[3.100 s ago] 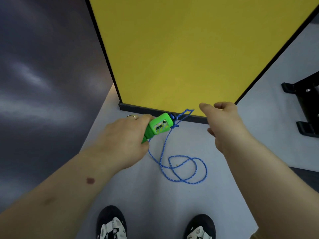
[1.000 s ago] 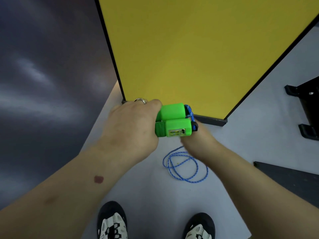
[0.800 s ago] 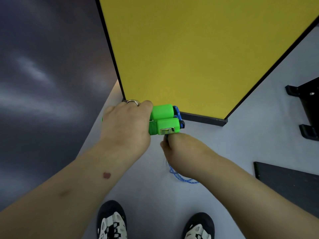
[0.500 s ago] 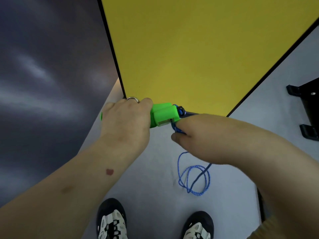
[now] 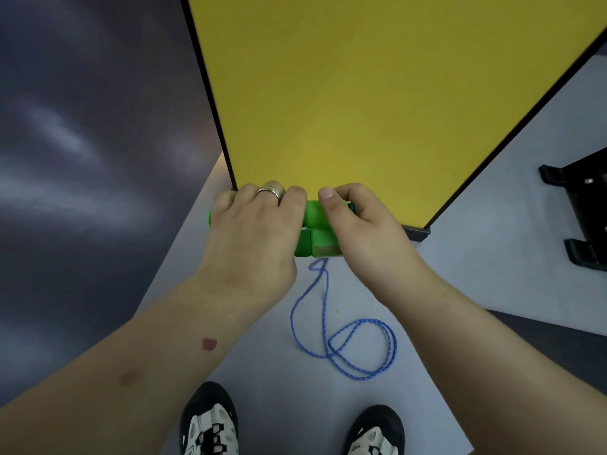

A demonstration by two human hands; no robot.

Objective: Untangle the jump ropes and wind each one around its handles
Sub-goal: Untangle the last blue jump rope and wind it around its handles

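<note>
Two bright green jump-rope handles (image 5: 317, 229) are held side by side above a pale grey floor (image 5: 269, 362), just in front of the near edge of a large yellow panel (image 5: 361, 93). The left hand (image 5: 253, 238), a ring (image 5: 271, 191) worn on one finger, is wrapped around the left part of the pair, its fingers curled over the top. The right hand (image 5: 361, 231) is closed over the right ends of the handles, with the thumb laid across the farther one; whether the cord is pinched beneath it cannot be told. A thin blue rope (image 5: 345, 339) is seen hanging from under the handles and lying in loose loops on the floor, to the right of centre and nearer the person. Two black-and-white shoes (image 5: 210, 425) are seen at the near edge. A black bracket (image 5: 578, 218) is seen at the far right.
</note>
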